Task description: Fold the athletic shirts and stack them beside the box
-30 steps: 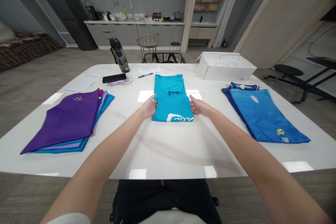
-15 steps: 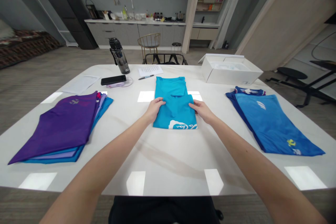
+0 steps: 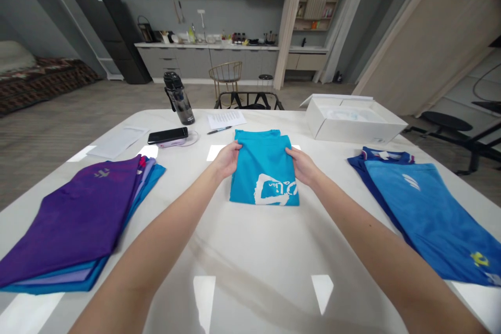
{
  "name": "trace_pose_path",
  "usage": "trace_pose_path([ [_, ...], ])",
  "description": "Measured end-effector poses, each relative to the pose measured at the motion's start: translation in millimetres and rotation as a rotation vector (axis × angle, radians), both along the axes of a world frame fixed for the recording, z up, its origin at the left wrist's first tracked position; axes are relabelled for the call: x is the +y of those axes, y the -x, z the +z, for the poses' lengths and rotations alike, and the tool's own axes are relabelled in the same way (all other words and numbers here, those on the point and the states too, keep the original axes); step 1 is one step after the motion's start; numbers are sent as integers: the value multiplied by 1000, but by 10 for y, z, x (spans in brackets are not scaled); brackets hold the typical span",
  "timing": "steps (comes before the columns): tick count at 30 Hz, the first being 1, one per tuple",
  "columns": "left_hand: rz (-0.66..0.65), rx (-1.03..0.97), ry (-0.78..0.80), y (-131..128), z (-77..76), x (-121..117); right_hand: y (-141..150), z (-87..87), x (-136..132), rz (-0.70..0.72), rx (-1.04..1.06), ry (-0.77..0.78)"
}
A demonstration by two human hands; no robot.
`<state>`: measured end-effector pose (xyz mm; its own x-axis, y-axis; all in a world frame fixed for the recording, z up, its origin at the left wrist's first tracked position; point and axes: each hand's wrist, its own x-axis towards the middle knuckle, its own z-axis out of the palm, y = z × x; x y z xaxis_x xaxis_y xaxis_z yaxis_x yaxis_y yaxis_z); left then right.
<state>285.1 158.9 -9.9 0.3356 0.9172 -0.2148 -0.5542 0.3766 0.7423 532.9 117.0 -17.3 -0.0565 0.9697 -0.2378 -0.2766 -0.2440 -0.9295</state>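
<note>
A turquoise T-shirt [image 3: 262, 167] lies folded on the white table [image 3: 242, 255] in front of me, its white lettered print facing up near the front fold. My left hand [image 3: 228, 160] pinches the upper left corner of the folded layer, and my right hand [image 3: 301, 164] grips the upper right corner. Just behind that layer, a strip of the same shirt shows. To the left rests a pile of folded clothes with a purple shirt [image 3: 82, 214] on top. On the right a blue shirt [image 3: 434, 209] covers a dark blue one.
Toward the back left are a dark water bottle [image 3: 179, 99], a black phone [image 3: 168, 135], loose papers [image 3: 117, 141] and a pen [image 3: 219, 129]. An open white box [image 3: 352, 120] stands at the back right. Beyond the table is a chair [image 3: 226, 73].
Both hands have moved the held edge of the turquoise shirt away from me, over its back part. More of the white print shows. The camera view has tilted upward.
</note>
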Motion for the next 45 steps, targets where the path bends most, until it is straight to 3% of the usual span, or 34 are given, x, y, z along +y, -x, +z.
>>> trace_pose_path([
  [3,58,11,-73,-42,128,338,-9,123,350,-37,-20,-71],
  [5,94,28,-108,-70,115,571,-17,131,609,-50,7,-105],
  [7,97,125,-68,-96,-9,765,-24,45,855,-55,9,-89],
  [11,167,503,97,-137,-439,973,-49,-313,1189,-97,-202,99],
  [14,248,563,64,-164,-611,1066,-88,-482,1306,-124,-303,110],
  [19,296,375,-262,-213,-479,1385,-174,-448,1558,-120,-155,-140],
  [21,321,428,-234,-210,-465,1528,-215,-458,1697,-150,-248,-158],
  [23,372,615,-206,-190,-514,1611,-260,-494,1805,-179,-504,-149],
  [25,458,833,-300,-176,-580,1608,-283,-513,1851,-204,-849,-198],
  [27,513,998,-530,-204,-614,1535,-245,-490,1837,-235,-1170,-319],
  [29,446,1101,-771,-293,-612,1440,-120,-448,1792,-233,-1382,-449],
  [31,288,1168,-875,-424,-615,1370,73,-437,1749,-138,-1466,-548],
  [33,152,1184,-835,-548,-667,1343,273,-491,1723,33,-1464,-577],
  [36,73,1108,-727,-632,-836,1358,453,-670,1706,202,-1510,-484],
  [40,76,1139,-692,-578,-1028,1393,439,-862,1704,200,-1601,-409],
  [45,143,1373,-651,-506,-1043,1388,330,-870,1685,142,-1585,-287],
])
